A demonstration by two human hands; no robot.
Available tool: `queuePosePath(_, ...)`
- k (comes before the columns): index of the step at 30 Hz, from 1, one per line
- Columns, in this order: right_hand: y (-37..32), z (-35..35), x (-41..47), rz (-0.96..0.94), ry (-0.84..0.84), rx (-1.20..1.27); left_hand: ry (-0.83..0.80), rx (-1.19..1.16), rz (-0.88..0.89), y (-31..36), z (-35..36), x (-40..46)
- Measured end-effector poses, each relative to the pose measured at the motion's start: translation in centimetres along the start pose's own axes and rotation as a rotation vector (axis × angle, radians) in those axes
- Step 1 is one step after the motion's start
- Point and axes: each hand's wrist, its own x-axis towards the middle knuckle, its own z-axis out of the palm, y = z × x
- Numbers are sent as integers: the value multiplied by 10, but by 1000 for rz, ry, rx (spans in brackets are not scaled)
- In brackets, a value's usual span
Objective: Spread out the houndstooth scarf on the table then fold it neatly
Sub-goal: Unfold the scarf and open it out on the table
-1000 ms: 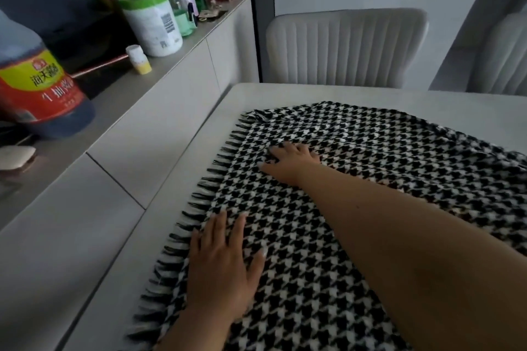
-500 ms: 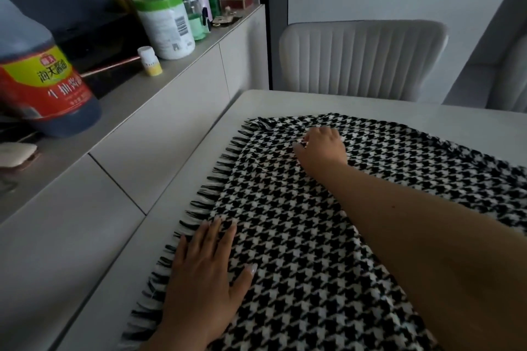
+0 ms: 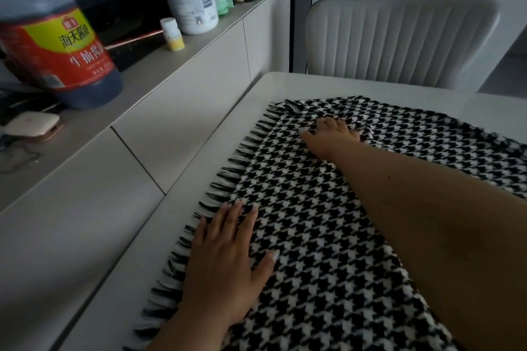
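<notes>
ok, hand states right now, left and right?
Left hand: open, flat on the houndstooth scarf.
Right hand: open, fingers pressing the scarf near its far corner.

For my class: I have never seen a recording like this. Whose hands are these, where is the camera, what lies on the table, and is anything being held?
There is no machine here. A person wears one camera on the head, looking forward and down, so you see their own two bare hands. On the white table lies a black-and-white houndstooth scarf, its fringe toward the sideboard. The left hand rests flat on it near the fringe. The right hand touches the cloth near the far corner, where it is bunched. Neither hand plainly grips anything. A soy sauce bottle stands on the sideboard, and a pale chair stands behind the table.
</notes>
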Motion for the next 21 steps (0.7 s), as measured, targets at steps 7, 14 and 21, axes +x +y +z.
queuePosePath(7, -20, 34, -84, -245, 193, -8, 19, -4, 7, 0, 2, -2)
queuePosePath(14, -24, 19, -71, -243, -111, -3, -7, -4, -16, 1, 1, -3)
queuePosePath(21, -11, 57, -188, -336, 57, -17, -53, -32, 0, -3, -6, -2)
